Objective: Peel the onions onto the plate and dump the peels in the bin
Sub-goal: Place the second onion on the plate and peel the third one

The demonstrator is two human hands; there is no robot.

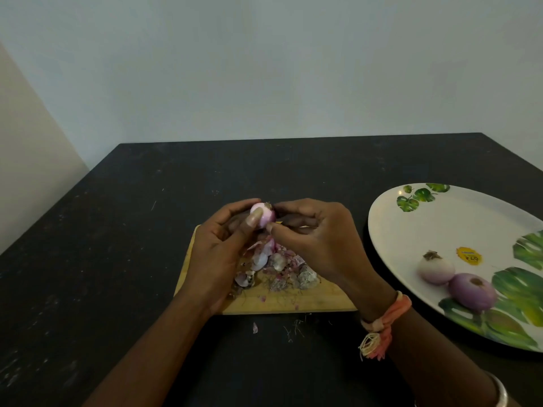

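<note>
A small pink onion [265, 215] is held above the wooden cutting board [317, 301]. My left hand [219, 248] grips it from the left, thumb across its front. My right hand [316, 239] pinches at its right side, where a strip of skin hangs down. A heap of onion peels [279, 270] lies on the board under my hands. At the right, a white plate with green leaf prints [440, 224] carries two peeled onions: a pale one [435, 267] and a purple one [471, 290]. No bin is in view.
Everything rests on a dark table [117, 230] set against a pale wall. A loose peel scrap [255, 327] and root threads lie on the table in front of the board. A yellow sticker [469, 255] is on the plate.
</note>
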